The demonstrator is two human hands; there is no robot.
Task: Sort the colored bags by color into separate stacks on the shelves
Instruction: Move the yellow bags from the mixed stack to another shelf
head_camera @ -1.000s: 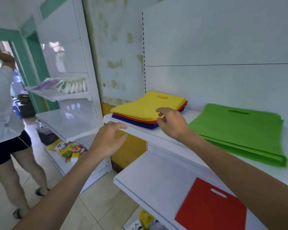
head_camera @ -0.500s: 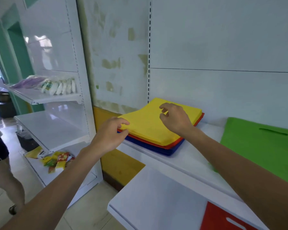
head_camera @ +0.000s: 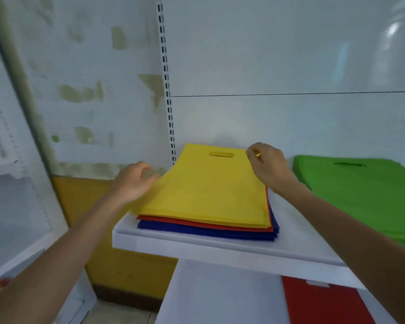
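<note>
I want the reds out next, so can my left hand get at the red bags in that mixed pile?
Probably not cleanly. The red bags lie under the yellow bags, showing only a thin edge; the left hand is at the yellow bags' left side. Those likely must come off first.

A white back panel [head_camera: 290,54] fills the right side, with one thin horizontal seam across it and a patch of reflected light at the top right. At its left edge stands a slotted metal post [head_camera: 166,78]. Left of the post is a pale wall [head_camera: 91,66] with greenish-brown patches; its lower band [head_camera: 80,206] is yellow, above a dark skirting [head_camera: 126,298]. Two white shelves come out from the panel: an upper shelf [head_camera: 220,251] and a lower shelf [head_camera: 220,295]. Another white shelf unit [head_camera: 14,206] stands at far left.
</note>
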